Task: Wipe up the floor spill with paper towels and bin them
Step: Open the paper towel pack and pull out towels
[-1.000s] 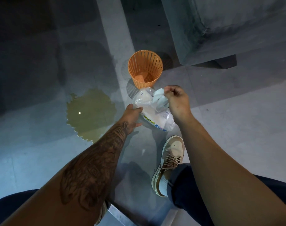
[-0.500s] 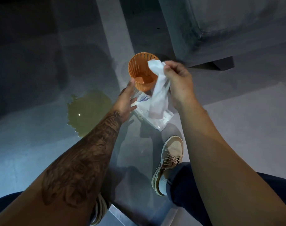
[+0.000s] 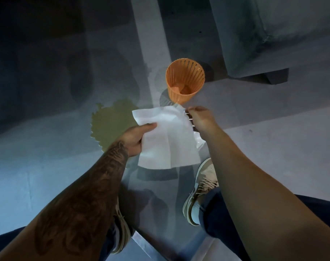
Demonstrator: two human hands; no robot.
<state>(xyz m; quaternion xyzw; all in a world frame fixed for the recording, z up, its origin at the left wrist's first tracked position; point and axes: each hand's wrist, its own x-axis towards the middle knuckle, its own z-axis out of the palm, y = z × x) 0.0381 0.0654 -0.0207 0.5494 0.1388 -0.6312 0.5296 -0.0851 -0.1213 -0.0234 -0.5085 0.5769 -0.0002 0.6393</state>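
We saw a grey tiled floor (image 3: 273,147) crossed by a paler band. A large grey upholstered piece of furniture (image 3: 273,34) stood at the upper right on a dark block foot (image 3: 275,77). Two beige lace-up sneakers, the right one (image 3: 201,187) and the left one (image 3: 120,234), rested on the floor below dark blue trouser legs (image 3: 216,213).

the paper towel (image 3: 168,138) hides most of the towel pack (image 3: 199,142) and the spill's (image 3: 111,127) near edge. the left shoe (image 3: 120,236) sits half under the forearm.
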